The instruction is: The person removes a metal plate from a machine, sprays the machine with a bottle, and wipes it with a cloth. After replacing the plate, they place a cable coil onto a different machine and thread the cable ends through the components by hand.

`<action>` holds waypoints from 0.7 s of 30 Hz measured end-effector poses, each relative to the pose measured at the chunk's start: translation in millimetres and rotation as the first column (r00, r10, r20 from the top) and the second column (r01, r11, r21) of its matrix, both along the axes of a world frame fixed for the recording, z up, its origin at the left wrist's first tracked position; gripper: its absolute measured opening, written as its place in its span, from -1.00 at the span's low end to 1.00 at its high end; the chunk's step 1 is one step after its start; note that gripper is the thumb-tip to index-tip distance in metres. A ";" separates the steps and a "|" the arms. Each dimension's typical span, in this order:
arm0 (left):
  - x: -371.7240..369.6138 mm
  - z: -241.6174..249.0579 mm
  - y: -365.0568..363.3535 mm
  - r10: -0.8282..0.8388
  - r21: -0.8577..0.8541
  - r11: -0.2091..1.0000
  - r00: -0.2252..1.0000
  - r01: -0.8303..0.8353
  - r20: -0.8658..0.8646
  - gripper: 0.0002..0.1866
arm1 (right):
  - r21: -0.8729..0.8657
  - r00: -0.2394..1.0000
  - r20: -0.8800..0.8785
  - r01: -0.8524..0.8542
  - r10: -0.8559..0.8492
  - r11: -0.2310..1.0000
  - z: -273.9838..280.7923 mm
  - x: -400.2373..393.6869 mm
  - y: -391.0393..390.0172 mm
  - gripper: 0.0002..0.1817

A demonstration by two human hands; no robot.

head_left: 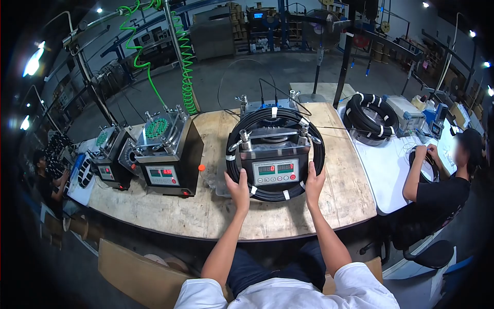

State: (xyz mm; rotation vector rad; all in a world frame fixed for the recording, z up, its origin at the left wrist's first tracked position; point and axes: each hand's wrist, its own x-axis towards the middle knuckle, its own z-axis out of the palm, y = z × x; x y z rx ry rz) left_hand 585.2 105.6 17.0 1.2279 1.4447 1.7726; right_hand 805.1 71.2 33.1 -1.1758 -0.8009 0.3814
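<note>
A coil of black cable (320, 154), bound with several white ties, is held upright around the front of a machine (275, 171) with a digital display. My left hand (238, 189) grips the coil's lower left side, with the thumb on its inner edge. On the lower right side my right hand (314, 186) is closed round the same coil. The machine's display panel and metal clamps show through the ring. Behind it, a blue device (270, 107) with black leads is partly hidden by the coil.
Two similar machines (167, 172) (114, 170) stand left on the wooden table (216, 219). An orange cap (201, 168) lies nearby. At right are more black coils (370, 116), a white table (373, 177) and a seated person (437, 190). Another person (46, 180) sits far left.
</note>
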 end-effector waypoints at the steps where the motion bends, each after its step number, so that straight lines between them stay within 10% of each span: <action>1: 1.7 -2.6 -3.9 0.014 -0.049 0.999 1.000 -0.016 -0.024 -0.24 | 0.009 1.000 -0.015 -0.009 0.009 1.000 -0.7 0.5 0.5 -0.58; 12: -5.6 -16.4 -0.7 -0.079 -0.036 0.996 0.997 0.079 0.000 -0.06 | -0.142 0.990 -0.044 -0.136 0.131 0.981 1.4 44.6 25.5 -0.42; 16: -2.8 -9.2 -4.6 -0.036 -0.030 0.999 0.999 0.035 -0.037 -0.07 | -0.213 0.970 0.096 -0.198 0.222 0.957 48.5 59.2 48.6 -0.54; 17: -3.1 -9.6 -4.3 -0.036 -0.018 0.999 0.998 0.036 -0.042 -0.08 | -0.035 0.927 0.374 -0.022 0.034 0.999 57.1 54.7 56.3 -0.51; 21: -2.2 -10.1 -2.7 -0.008 -0.006 1.000 0.999 0.008 -0.048 -0.10 | -0.255 0.934 0.344 -0.011 0.101 0.967 74.1 48.9 53.5 -0.46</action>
